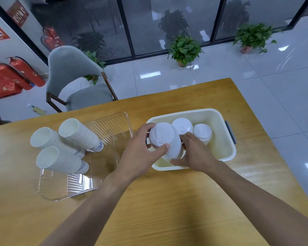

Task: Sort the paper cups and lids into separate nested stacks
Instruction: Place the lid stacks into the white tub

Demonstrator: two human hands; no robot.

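Observation:
A tall nested stack of white lids (164,139) stands at the front left of the cream tub (228,153). My left hand (140,151) grips its upper part, thumb across the front. My right hand (194,151) holds the stack's lower right side, fingers curled round it. Two more lid stacks (182,126) (202,132) stand behind in the tub. Three nested stacks of white paper cups (80,134) (52,141) (60,159) stand in the clear plastic tray (114,125) on the left.
The wooden table (167,201) ends close behind the tub and at the right. A grey chair (75,77) stands beyond the far edge. Potted plants (184,49) and red fire extinguishers (25,71) are on the tiled floor.

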